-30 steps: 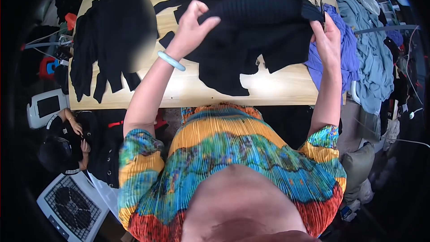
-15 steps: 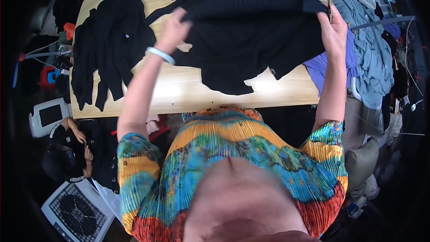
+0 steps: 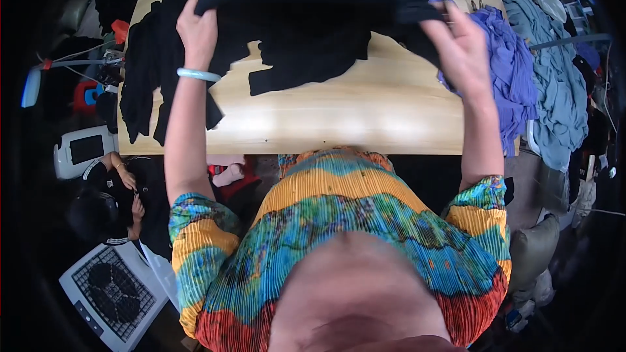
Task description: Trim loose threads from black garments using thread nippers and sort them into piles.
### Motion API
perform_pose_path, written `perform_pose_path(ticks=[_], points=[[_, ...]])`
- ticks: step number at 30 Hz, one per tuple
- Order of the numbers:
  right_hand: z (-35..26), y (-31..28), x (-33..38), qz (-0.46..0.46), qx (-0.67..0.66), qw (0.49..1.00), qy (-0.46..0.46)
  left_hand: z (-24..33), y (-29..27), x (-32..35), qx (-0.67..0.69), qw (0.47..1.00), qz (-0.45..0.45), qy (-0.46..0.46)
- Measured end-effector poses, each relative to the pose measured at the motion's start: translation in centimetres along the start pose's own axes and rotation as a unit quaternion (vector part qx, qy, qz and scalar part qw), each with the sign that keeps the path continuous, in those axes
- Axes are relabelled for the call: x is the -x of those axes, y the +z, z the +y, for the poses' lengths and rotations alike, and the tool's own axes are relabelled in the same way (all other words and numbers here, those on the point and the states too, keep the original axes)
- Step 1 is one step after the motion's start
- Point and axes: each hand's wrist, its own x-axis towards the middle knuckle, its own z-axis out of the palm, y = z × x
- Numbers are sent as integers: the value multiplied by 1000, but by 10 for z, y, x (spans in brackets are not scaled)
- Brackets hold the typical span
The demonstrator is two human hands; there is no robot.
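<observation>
Over the far part of the table, a black knit garment (image 3: 313,19) is stretched between my two hands. Its left corner is pinched in my left hand (image 3: 197,31), which has a pale bangle at the wrist. At the right end, the thumb and fingers of my right hand (image 3: 462,49) grip the cloth, partly blurred. Small dark pointed tips show just beyond that hand; whether it holds them, I cannot tell. More black knit cloth (image 3: 147,58) lies on the table's left side, partly behind my left hand.
The pale wooden table (image 3: 313,120) spans the view. Purple cloth (image 3: 505,72) and a grey-blue cloth heap (image 3: 554,85) lie to the right. At lower left another person's hands (image 3: 134,189) work on dark cloth, near a white-framed fan (image 3: 117,293).
My left hand has moved left and farther away and now grips the garment's corner. The garment has lifted away from the near edge, baring more table. My right hand has shifted slightly left and nearer.
</observation>
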Motion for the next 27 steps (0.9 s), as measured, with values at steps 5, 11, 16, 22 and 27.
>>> perform_pose_path(ticks=[5,11,16,22,27], points=[[4,88,18,-64,-60,996,-7,-91,24,95,82,982,46,-164],[17,170,25,-164,-84,981,67,-1,55,248,329,798,-418,-282],[20,200,8,-184,-101,976,57,11,80,248,321,854,-285,-294],[37,206,-17,-212,-109,969,69,-28,77,240,204,888,-252,-327],[30,216,-18,-235,-150,956,93,-8,82,216,113,952,-194,-208]])
